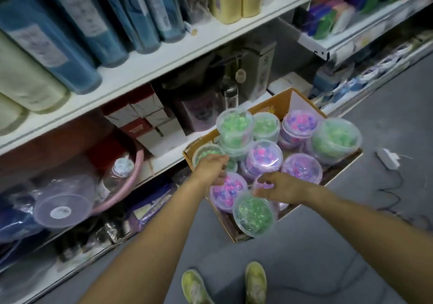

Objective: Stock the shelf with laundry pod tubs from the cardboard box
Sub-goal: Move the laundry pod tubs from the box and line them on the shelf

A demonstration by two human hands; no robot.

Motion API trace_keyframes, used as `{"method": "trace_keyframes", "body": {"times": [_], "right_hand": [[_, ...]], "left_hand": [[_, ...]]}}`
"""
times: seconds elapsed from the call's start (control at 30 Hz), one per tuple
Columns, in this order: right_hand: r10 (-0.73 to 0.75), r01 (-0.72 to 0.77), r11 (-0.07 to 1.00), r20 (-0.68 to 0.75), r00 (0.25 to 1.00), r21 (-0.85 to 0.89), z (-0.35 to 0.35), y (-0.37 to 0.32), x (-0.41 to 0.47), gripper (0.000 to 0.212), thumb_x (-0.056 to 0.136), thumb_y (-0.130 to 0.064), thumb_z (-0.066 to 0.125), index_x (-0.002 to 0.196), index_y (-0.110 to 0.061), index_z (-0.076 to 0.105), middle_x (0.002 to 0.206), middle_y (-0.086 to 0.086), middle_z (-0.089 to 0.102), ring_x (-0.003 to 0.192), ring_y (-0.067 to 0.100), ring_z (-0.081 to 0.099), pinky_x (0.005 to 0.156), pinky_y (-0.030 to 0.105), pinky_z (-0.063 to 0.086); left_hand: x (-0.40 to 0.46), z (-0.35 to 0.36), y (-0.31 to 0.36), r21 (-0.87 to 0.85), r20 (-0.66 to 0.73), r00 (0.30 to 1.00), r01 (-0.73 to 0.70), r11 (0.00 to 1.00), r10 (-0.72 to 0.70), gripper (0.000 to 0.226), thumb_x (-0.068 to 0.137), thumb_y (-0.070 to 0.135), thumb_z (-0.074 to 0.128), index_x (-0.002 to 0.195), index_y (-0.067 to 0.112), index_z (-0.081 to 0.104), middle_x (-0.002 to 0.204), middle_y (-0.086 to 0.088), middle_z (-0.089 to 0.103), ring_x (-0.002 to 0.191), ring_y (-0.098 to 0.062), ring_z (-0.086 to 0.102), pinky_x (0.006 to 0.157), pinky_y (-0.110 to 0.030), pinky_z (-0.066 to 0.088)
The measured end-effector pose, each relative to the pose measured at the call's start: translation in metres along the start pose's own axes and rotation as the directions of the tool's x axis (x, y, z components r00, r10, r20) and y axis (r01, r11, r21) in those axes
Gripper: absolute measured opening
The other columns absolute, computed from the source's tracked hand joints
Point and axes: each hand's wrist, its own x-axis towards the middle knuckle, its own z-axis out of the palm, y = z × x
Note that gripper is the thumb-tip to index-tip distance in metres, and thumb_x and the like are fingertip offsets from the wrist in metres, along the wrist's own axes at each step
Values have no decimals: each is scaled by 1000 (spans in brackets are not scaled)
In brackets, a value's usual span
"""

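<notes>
Cardboard box (276, 107) on the floor at 1 o'clock, packed with lidded tubs (264, 156): rigid, smooth plastic, probably light. Left hand (210, 170) and right hand (278, 186) hover, fingers loosely curled, gripping nothing. Best grasped around the rim.

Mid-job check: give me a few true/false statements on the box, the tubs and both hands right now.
1. The cardboard box sits on the floor. True.
2. All tubs hold green pods. False: some hold pink-purple pods, like the purple tub.
3. Both hands reach over the box. True: left hand, right hand.
4. The box is empty. False: it is full of tubs.
5. The green tub stands on the shelf. False: it is at the box's near corner.
</notes>
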Motion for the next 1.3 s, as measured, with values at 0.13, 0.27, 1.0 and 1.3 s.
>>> {"method": "trace_keyframes", "body": {"times": [0.13, 0.27, 1.0, 1.3], "right_hand": [[102, -113, 991, 139, 985, 72, 14, 13, 15, 88, 74, -65, 64, 143, -20, 35, 144, -3, 41, 126, 18, 48, 99, 34, 44], [148, -177, 970, 167, 975, 170, 24, 24, 26, 90, 70, -62, 70, 143, -22, 33, 139, -4, 47, 115, 16, 55, 93, 30, 49], [140, -55, 768, -84, 987, 638, -73, -67, -74, 55, 91, -61, 39, 120, -16, 53, 108, 18, 60, 67, 33, 62, 57, 33, 52], [-98, 240, 816, -282, 954, 527, -115, -166, -138, 53, 92, -60, 37, 118, -17, 52, 88, 24, 61, 58, 34, 59, 43, 28, 47]], "left_hand": [[44, 19, 27, -83, -9, 1000, 27, 996, -28, 47, 100, 41, 40, 134, 10, 44, 115, -14, 58, 88, -27, 63, 78, -37, 56], [77, 29, 40, -85, -34, 994, 98, 992, -101, 53, 98, 49, 39, 140, 16, 40, 135, -16, 49, 106, -33, 61, 77, -36, 55], [-101, -100, 10, -471, -245, 969, -114, 875, -6, 40, 86, 33, 64, 120, 18, 48, 109, -5, 61, 84, -25, 65, 72, -39, 54], [-214, -150, 42, -501, -339, 925, -334, 798, 174, 50, 86, 44, 61, 122, 10, 54, 114, -18, 57, 95, -34, 62, 73, -44, 58]]}}
